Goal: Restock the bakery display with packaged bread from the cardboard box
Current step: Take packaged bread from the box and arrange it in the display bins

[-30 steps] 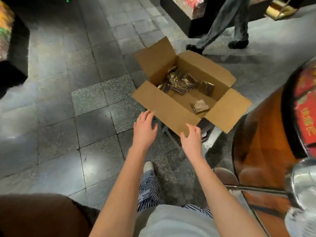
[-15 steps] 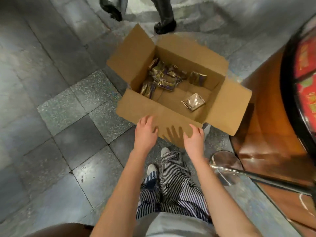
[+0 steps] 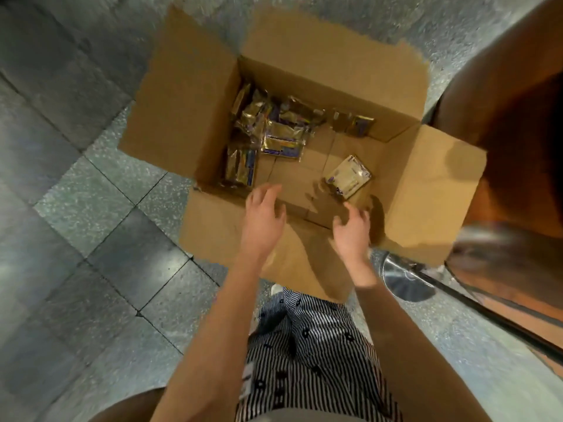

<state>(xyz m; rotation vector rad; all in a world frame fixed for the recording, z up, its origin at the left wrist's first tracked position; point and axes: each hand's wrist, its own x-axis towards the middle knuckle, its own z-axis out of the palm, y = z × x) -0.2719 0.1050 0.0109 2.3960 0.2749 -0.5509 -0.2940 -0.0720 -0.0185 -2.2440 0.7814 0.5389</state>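
An open cardboard box (image 3: 335,65) stands on the tiled floor with all flaps spread outward. Inside, several gold and purple bread packets (image 3: 274,129) are heaped in the far left corner. One lone packet (image 3: 348,176) lies flat at the right of the box bottom. My left hand (image 3: 263,220) hovers over the near rim with relaxed, empty fingers. My right hand (image 3: 352,229) hangs just short of the lone packet, fingers loosely spread and holding nothing.
A rounded wooden display stand (image 3: 511,141) rises close on the right. A shiny metal rail with a round base (image 3: 405,278) runs along its foot. Grey stone floor tiles (image 3: 91,208) stretch to the left. My striped trousers (image 3: 307,345) are below.
I have stepped closer and leaned over the box. Both hands moved forward from the near flap to over the box opening. The passer-by's feet have left the view.
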